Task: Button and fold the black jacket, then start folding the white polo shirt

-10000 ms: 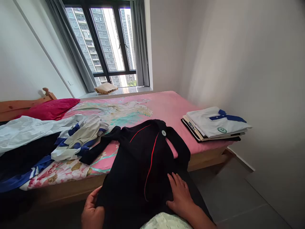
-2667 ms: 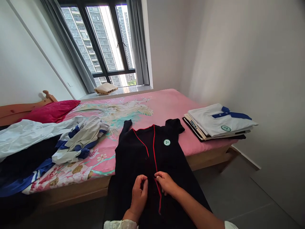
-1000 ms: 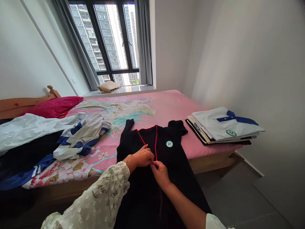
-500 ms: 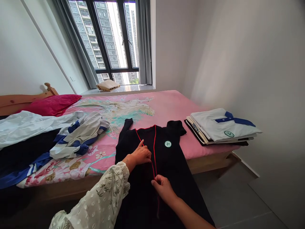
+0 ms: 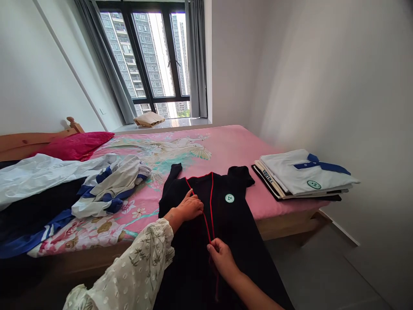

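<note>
On the near edge of the bed [image 5: 232,146], keeping the black garment [image 5: 238,224] spread out, hem hanging over the side. Resting the left hand [image 5: 190,207], curled, on the red trim [image 5: 211,198], grip unclear. Pinching that trim lower down with the right hand [image 5: 221,257], fingertips closed on it. Leaving loose clothes [image 5: 106,189] heaped to the left and folded shirts [image 5: 303,178] stacked to the right.

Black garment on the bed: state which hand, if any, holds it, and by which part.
The right hand pinches the black garment by its red-trimmed front edge; the left hand rests higher up, grip unclear.
</note>
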Motion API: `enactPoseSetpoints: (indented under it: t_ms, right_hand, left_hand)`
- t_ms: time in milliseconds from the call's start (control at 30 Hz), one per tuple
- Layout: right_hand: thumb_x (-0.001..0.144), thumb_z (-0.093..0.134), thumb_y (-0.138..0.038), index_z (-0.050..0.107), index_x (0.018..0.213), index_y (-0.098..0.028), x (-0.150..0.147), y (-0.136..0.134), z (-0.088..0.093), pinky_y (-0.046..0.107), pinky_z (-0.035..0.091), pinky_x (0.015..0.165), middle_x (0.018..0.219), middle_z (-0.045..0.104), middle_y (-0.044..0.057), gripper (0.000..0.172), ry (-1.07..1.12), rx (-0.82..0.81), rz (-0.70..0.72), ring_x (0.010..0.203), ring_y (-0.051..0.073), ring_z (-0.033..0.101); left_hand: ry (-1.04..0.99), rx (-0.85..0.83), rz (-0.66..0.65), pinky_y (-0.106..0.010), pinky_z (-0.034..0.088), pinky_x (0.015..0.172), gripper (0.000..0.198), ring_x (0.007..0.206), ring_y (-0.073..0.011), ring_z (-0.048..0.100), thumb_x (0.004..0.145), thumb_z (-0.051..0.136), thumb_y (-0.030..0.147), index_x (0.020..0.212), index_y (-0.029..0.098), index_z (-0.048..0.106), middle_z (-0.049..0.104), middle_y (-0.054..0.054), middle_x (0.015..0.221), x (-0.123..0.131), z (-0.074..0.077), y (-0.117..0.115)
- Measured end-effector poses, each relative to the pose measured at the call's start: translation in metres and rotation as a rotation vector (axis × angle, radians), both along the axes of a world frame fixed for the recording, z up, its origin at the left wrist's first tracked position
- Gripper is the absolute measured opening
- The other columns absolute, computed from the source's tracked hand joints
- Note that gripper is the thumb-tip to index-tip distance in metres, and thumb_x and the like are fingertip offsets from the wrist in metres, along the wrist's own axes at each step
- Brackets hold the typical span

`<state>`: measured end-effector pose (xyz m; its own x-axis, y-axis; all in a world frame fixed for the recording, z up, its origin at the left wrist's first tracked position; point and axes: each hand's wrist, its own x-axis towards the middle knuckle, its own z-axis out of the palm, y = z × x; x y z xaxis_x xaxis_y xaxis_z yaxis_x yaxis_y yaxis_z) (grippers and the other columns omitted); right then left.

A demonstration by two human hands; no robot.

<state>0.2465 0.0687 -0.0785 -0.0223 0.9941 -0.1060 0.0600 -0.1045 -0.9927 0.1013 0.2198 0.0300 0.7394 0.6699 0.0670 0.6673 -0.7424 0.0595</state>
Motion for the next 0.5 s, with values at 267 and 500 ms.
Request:
enactPoseSetpoints:
  t_ms: [267, 500]
  right_hand:
    - [0.073, 0.052, -0.040, 0.055, 0.062, -0.017, 0.003, 0.027, -0.003, 0.023, 0.035, 0.051, 0.053, 0.050, -0.003, 0.025, -0.032, -0.010, -0.123, 0.053, 0.013, 0.045]
    - [0.067, 0.057, -0.038, 0.063, 0.068, -0.017, 0.003, 0.024, -0.017, 0.026, 0.043, 0.055, 0.060, 0.061, 0.002, 0.022, -0.004, -0.050, -0.159, 0.058, 0.016, 0.054]
  left_hand:
    - [-0.193, 0.132, 0.285, -0.048, 0.024, 0.109, 0.024, 0.118, -0.0227, 0.046, 0.085, 0.048, 0.024, 0.103, 0.024, 0.063, 0.058, -0.007, 0.120, 0.004, -0.022, -0.024]
    - [-0.222, 0.074, 0.353, -0.049, 0.023, 0.111, 0.063, 0.131, -0.0261, 0.038, 0.075, 0.062, 0.041, 0.132, 0.022, 0.044, 0.045, -0.011, 0.140, 0.001, -0.078, -0.068]
